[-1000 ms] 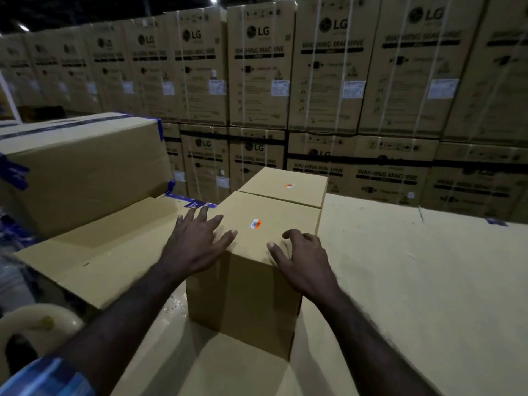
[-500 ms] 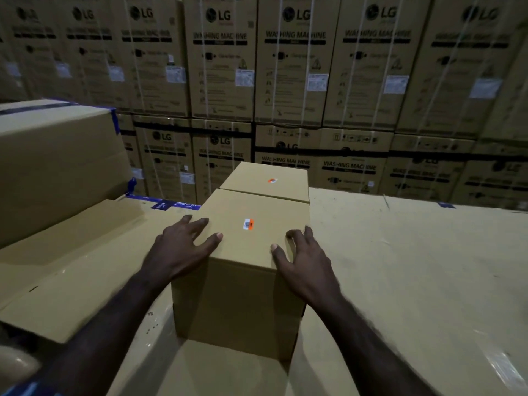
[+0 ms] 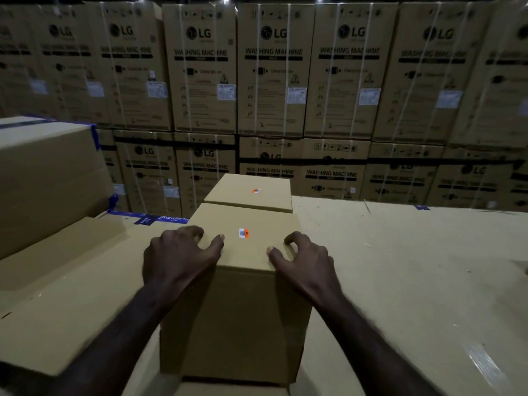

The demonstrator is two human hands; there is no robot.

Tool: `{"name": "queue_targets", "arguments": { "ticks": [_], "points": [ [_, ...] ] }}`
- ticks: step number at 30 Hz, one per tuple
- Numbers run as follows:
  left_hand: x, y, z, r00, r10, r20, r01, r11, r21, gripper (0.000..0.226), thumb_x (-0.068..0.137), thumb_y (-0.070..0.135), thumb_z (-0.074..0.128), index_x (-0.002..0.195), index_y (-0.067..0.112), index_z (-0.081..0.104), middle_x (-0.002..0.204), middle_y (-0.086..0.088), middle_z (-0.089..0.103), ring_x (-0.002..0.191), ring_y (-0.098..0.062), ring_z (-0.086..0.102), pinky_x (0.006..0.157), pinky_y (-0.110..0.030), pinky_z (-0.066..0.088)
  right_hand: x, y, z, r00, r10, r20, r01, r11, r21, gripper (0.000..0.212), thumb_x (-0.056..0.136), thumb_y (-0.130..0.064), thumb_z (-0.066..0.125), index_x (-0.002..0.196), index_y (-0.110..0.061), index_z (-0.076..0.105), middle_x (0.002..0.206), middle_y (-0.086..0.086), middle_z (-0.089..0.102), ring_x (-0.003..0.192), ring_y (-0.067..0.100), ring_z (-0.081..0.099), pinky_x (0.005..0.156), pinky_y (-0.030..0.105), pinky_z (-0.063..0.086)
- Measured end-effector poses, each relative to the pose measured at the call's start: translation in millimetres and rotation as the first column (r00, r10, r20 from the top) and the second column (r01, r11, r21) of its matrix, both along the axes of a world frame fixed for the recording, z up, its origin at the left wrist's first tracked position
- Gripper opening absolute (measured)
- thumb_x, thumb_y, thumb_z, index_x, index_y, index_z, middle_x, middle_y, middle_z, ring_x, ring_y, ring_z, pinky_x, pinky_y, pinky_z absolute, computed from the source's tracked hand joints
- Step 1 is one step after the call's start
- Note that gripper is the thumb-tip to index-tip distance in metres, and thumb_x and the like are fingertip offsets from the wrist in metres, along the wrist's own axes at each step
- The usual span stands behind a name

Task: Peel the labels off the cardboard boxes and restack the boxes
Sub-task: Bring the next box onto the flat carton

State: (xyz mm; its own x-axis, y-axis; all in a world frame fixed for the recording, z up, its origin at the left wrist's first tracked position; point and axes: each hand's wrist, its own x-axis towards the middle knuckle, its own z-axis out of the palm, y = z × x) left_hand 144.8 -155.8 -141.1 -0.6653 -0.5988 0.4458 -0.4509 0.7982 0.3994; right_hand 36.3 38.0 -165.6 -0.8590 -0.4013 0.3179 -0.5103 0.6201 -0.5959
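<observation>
The near box [image 3: 245, 315] is standing on a wide cardboard surface [image 3: 400, 275], touching the far box [image 3: 243, 195] behind it; the near label [image 3: 243, 233], orange and white, is lying on its top between the two hands. The left hand [image 3: 180, 261] is gripping the box's left top edge, fingers curled onto the top; the right hand [image 3: 304, 261] is gripping the right top edge likewise. A big box [image 3: 48, 178] is sitting to the left; washing machine cartons [image 3: 271, 75] are standing stacked behind.

label [image 3: 243, 233] print unreadably small, far box [image 3: 248, 192] sides hidden behind near box [image 3: 237, 324], left cartons [image 3: 57, 67] blurred
</observation>
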Motion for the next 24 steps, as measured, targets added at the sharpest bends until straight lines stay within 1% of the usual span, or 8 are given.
{"name": "queue_targets", "arguments": {
  "ticks": [2, 7, 10, 12, 15, 18, 21, 24],
  "points": [
    [-2.0, 12.7, 16.2, 1.0, 0.004, 0.0, -0.004, 0.999, -0.041, 0.06, 0.082, 0.069, 0.052, 0.119, 0.023, 0.067, 0.1, -0.006, 0.07, 0.071, -0.013, 0.053, 0.052, -0.022, 0.037, -1.7, 13.8, 9.2, 1.0, -0.007, 0.014, 0.007, 1.0, -0.013, 0.059, 0.086, -0.063, 0.055, 0.129, -0.022, 0.055, 0.128, 0.004, 0.061, 0.104, 0.021, 0.061, 0.081, 0.032, 0.053],
    [-14.0, 56.5, 49.6, 0.999, -0.002, -0.036, -0.003, 0.991, -0.132, 0.059, 0.083, 0.069, 0.051, 0.114, 0.022, 0.069, 0.085, -0.004, 0.062, 0.067, -0.015, 0.049, 0.05, -0.021, 0.032, -9.1, 60.7, 37.8, 0.998, -0.044, -0.033, 0.043, 0.998, -0.038, 0.057, 0.085, -0.064, 0.056, 0.126, -0.024, 0.058, 0.128, 0.005, 0.062, 0.095, 0.015, 0.057, 0.068, 0.024, 0.047],
    [-27.2, 86.5, 58.5, 0.994, -0.042, -0.102, 0.031, 0.993, -0.113, 0.059, 0.082, 0.068, 0.053, 0.112, 0.021, 0.07, 0.098, -0.01, 0.07, 0.075, -0.022, 0.059, 0.055, -0.025, 0.04, -17.2, 94.2, 56.8, 0.994, -0.075, -0.085, 0.071, 0.996, -0.044, 0.057, 0.084, -0.063, 0.058, 0.126, -0.024, 0.06, 0.127, 0.006, 0.062, 0.092, 0.011, 0.051, 0.07, 0.025, 0.045],
    [-36.0, 108.0, 61.4, 0.985, -0.087, -0.146, 0.073, 0.992, -0.103, 0.059, 0.082, 0.067, 0.054, 0.113, 0.02, 0.07, 0.102, -0.011, 0.07, 0.077, -0.021, 0.059, 0.058, -0.026, 0.045, -23.9, 117.2, 67.8, 0.988, -0.099, -0.115, 0.094, 0.995, -0.043, 0.057, 0.084, -0.063, 0.059, 0.125, -0.024, 0.06, 0.128, 0.007, 0.062, 0.092, 0.011, 0.049, 0.072, 0.026, 0.043],
    [-52.8, 154.7, 64.7, 0.974, -0.146, -0.171, 0.13, 0.986, -0.105, 0.056, 0.084, 0.063, 0.055, 0.114, 0.018, 0.069, 0.101, -0.01, 0.07, 0.073, -0.015, 0.052, 0.056, -0.024, 0.04, -37.1, 166.5, 79.8, 0.98, -0.139, -0.146, 0.135, 0.99, -0.031, 0.057, 0.083, -0.064, 0.059, 0.124, -0.024, 0.061, 0.129, 0.009, 0.062, 0.095, 0.015, 0.053, 0.074, 0.028, 0.044],
    [-73.3, 209.7, 64.1, 0.967, -0.178, -0.18, 0.158, 0.98, -0.117, 0.058, 0.083, 0.065, 0.054, 0.114, 0.019, 0.069, 0.101, -0.009, 0.07, 0.078, -0.022, 0.06, 0.056, -0.024, 0.037, -54.3, 226.0, 83.1, 0.974, -0.165, -0.153, 0.163, 0.986, -0.028, 0.055, 0.082, -0.065, 0.06, 0.121, -0.025, 0.062, 0.13, 0.008, 0.061, 0.11, 0.023, 0.058, 0.08, 0.031, 0.049],
    [-95.4, 274.5, 59.3, 0.961, -0.214, -0.174, 0.198, 0.975, -0.102, 0.057, 0.084, 0.065, 0.055, 0.116, 0.02, 0.068, 0.103, -0.01, 0.07, 0.087, -0.025, 0.063, 0.062, -0.026, 0.036, -73.3, 293.5, 77.8, 0.971, -0.187, -0.149, 0.185, 0.982, -0.028, 0.056, 0.08, -0.067, 0.06, 0.119, -0.027, 0.062, 0.13, 0.007, 0.061, 0.112, 0.025, 0.058, 0.078, 0.03, 0.047],
    [-118.0, 346.6, 49.6, 0.955, -0.229, -0.188, 0.218, 0.973, -0.076, 0.056, 0.084, 0.064, 0.055, 0.117, 0.021, 0.068, 0.1, -0.007, 0.07, 0.075, -0.018, 0.056, 0.058, -0.024, 0.038, -93.4, 366.8, 70.7, 0.968, -0.202, -0.147, 0.203, 0.979, -0.012, 0.056, 0.08, -0.068, 0.059, 0.119, -0.028, 0.062, 0.129, 0.008, 0.061, 0.11, 0.024, 0.059, 0.077, 0.03, 0.047]
  ]
}}
